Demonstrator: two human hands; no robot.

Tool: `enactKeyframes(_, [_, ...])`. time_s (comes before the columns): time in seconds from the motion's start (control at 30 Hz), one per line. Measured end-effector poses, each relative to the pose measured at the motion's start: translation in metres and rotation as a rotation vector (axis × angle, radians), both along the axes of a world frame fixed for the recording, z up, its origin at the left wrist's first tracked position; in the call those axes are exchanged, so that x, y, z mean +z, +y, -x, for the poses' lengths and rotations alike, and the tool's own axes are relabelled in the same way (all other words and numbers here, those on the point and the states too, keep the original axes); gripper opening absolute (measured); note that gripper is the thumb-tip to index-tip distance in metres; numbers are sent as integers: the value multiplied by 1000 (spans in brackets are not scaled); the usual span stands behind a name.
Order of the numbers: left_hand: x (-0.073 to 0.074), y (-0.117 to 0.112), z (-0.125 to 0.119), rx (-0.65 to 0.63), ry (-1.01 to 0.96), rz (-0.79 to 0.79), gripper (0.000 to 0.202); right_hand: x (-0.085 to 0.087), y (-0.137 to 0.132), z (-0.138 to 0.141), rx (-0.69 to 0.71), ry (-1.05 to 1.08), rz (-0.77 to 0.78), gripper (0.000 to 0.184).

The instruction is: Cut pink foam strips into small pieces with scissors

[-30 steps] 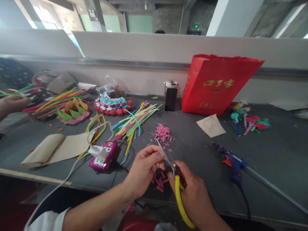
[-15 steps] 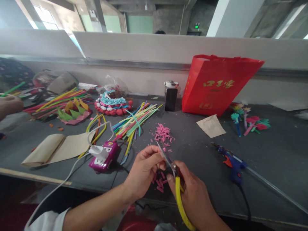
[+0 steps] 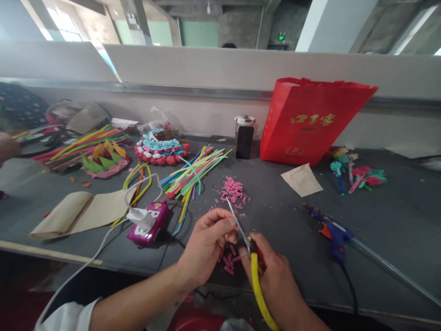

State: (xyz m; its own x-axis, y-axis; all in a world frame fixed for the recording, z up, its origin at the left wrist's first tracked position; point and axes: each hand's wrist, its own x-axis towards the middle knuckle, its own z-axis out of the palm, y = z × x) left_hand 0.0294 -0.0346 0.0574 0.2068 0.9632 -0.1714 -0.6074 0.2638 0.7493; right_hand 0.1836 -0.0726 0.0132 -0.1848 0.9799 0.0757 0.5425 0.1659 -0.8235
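Observation:
My right hand (image 3: 275, 280) grips a pair of scissors (image 3: 245, 236) with yellow handles, blades pointing up and left. My left hand (image 3: 206, 243) is pinched closed right beside the blades, holding something small that I cannot make out. Below both hands lie pink cut pieces (image 3: 229, 262) on the dark table (image 3: 282, 220). A bigger heap of pink scraps (image 3: 233, 190) sits just beyond the scissor tips.
Coloured strips (image 3: 193, 174) fan out at centre, near a purple power strip (image 3: 149, 223) with a white plug. A blue glue gun (image 3: 330, 232) lies right, a red bag (image 3: 310, 120) and dark bottle (image 3: 244, 136) behind. Brown paper (image 3: 79, 211) lies left; another person's hand (image 3: 7, 148) shows far left.
The scissor blades have closed slightly beside my left fingers. The other person's hand at far left has drawn back toward the frame edge.

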Motion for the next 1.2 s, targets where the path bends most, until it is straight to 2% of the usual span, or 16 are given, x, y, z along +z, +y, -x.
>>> enactKeyframes(0.27, [4, 2, 1, -24, 19, -6, 8, 6, 2, -3, -38, 39, -62, 20])
enactKeyframes(0.5, [2, 4, 1, -41, 31, 11, 9, 10, 8, -6, -60, 96, -99, 18])
enactKeyframes(0.63, [3, 3, 1, -46, 9, 26, 11, 10, 6, -6, -37, 25, -55, 20])
enactKeyframes(0.8, [2, -2, -3, -77, -90, 30, 16, 7, 2, -2, -43, -110, -162, 30])
enactKeyframes(0.97, [-1, -5, -6, -69, -153, 33, 13, 1, 1, -1, -68, -121, -168, 31])
enactKeyframes(1.2, [0, -7, -6, -33, -134, 13, 11, 4, 1, -2, -41, -124, -179, 29])
